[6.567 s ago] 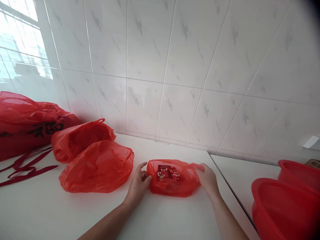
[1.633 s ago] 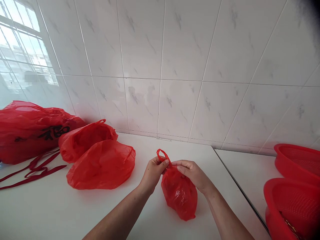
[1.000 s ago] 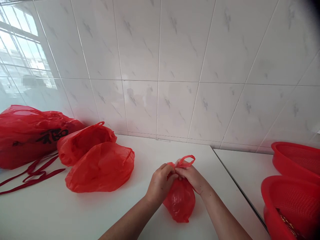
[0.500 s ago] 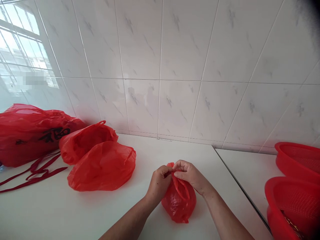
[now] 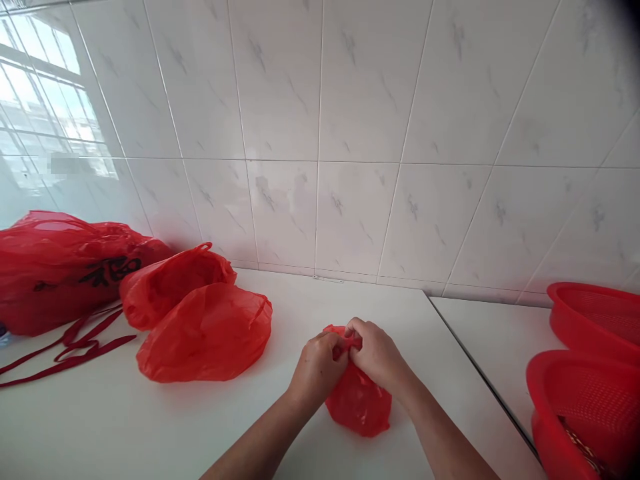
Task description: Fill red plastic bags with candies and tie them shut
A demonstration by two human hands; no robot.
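Note:
A small filled red plastic bag [image 5: 359,407] rests on the white tabletop [image 5: 300,300] in front of me. My left hand [image 5: 320,363] pinches the gathered top of this bag from the left. From the right, my right hand [image 5: 375,350] is closed on the same gathered plastic, its fingertips close to the left ones. A short stretch of twisted red plastic shows between the two hands. What the bag contains is hidden by the plastic and my hands.
Two puffed-up red plastic bags [image 5: 205,337] lie to the left. Behind them sits a large red bag [image 5: 60,273] with black writing, with dark red straps [image 5: 95,347] nearby. Red perforated baskets [image 5: 580,393] stand at the right, past a table seam. A tiled wall [image 5: 360,133] rises behind.
Both hands have drawn closer and tightened on the bag's top. The hanging handle loops seen before are now gathered at the fingers. The bag has shifted and turned slightly.

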